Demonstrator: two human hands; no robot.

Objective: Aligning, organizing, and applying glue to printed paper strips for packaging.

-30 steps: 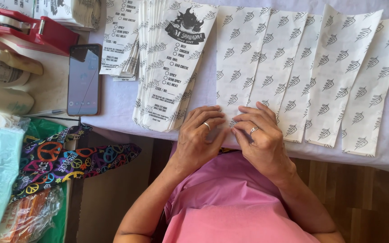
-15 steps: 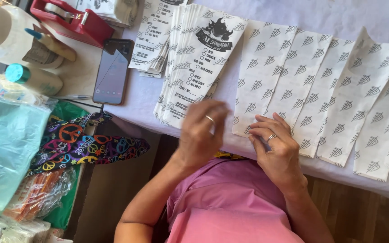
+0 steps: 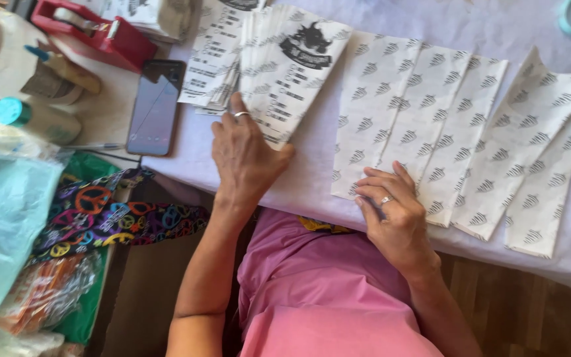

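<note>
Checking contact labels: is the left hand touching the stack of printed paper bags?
Touching. Head view shows the left hand with its fingers lying flat on the stack of printed paper bags.

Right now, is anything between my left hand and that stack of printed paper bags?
Nothing visible. The left hand already lies on the lower edge of the stack of printed paper bags; the right hand rests apart on the patterned sheets.

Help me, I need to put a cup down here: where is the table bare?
Bare cloth lies along the far edge, above the fanned patterned bags. A narrow strip lies between the left hand and right hand. The left end is crowded: phone, tape dispenser, bottles.
</note>
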